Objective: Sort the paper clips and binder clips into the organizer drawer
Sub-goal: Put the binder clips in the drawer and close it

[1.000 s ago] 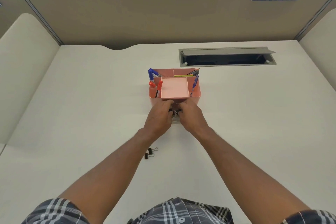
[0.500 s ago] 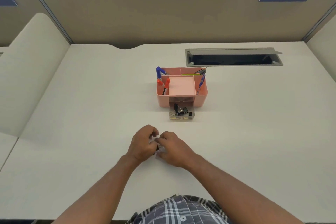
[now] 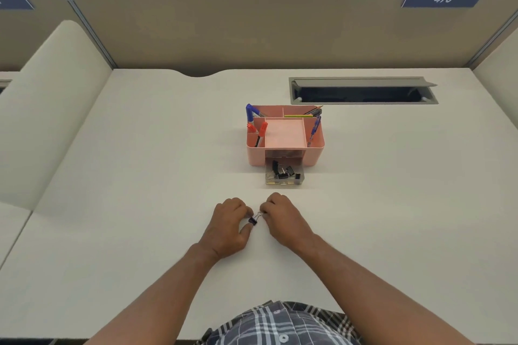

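A pink desk organizer (image 3: 314, 155) stands mid-desk with its small clear drawer (image 3: 283, 182) pulled out toward me. Several black binder clips (image 3: 283, 172) lie inside the drawer, with some small pale clips along its front. Closer to me, both hands meet on the desk over one black binder clip (image 3: 253, 221). My left hand (image 3: 228, 225) pinches the clip's black body. My right hand (image 3: 283, 217) has curled fingers, and its fingertips touch the clip's silver wire handle. Whether a second clip is under either hand is hidden.
Pens and markers (image 3: 260, 130) stand in the organizer's upper compartments. An open grey cable hatch (image 3: 361, 91) is set into the desk at the back right. Partition walls (image 3: 238, 28) close the desk at the back and on both sides.
Both hands left the drawer and came back toward me to where loose binder clips lay. They now hold one clip between them, a little farther apart than half a second ago.
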Motion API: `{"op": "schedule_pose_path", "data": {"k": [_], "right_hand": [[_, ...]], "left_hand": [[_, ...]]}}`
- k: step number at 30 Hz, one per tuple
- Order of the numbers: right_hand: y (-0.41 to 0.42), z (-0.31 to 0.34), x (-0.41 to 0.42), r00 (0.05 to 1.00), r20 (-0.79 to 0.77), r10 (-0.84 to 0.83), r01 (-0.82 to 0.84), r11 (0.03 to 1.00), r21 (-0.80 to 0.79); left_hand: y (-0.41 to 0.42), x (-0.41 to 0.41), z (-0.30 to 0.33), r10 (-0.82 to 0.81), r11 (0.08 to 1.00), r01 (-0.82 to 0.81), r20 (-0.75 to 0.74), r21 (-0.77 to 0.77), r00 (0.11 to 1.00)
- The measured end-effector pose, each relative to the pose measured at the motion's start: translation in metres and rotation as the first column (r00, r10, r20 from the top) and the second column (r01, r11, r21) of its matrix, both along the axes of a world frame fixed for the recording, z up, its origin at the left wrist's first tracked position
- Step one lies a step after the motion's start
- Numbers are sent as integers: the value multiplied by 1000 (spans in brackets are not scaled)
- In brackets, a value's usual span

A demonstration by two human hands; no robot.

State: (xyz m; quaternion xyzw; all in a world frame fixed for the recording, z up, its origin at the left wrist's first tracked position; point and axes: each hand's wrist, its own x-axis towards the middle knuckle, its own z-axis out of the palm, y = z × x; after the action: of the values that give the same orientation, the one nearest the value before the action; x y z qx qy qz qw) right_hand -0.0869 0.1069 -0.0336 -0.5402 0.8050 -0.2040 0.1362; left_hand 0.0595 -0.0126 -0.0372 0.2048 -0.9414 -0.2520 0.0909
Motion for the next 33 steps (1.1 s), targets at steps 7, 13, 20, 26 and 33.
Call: {"op": "schedule_pose_path", "data": {"k": [7,13,20,26,33], "right_hand": [[18,5,-29,989,39,-142,141,990,21],[27,14,-37,971,86,-224,220,974,57],[12,49,-60,935,157,-318,348,908,-235],[-14,70,-81,960,37,-279,281,945,-169],[-25,64,-82,972,23,-232,233,965,-119]], "left_hand": [[15,-31,0,-17,1000,17,-5,-13,1000],[23,-50,6,-15,999,17,-72,31,997],[7,-92,44,43,999,-38,-265,26,963],[-5,-123,54,77,997,-77,-184,10,980],[-8,-126,44,112,990,-96,-156,107,981]]}}
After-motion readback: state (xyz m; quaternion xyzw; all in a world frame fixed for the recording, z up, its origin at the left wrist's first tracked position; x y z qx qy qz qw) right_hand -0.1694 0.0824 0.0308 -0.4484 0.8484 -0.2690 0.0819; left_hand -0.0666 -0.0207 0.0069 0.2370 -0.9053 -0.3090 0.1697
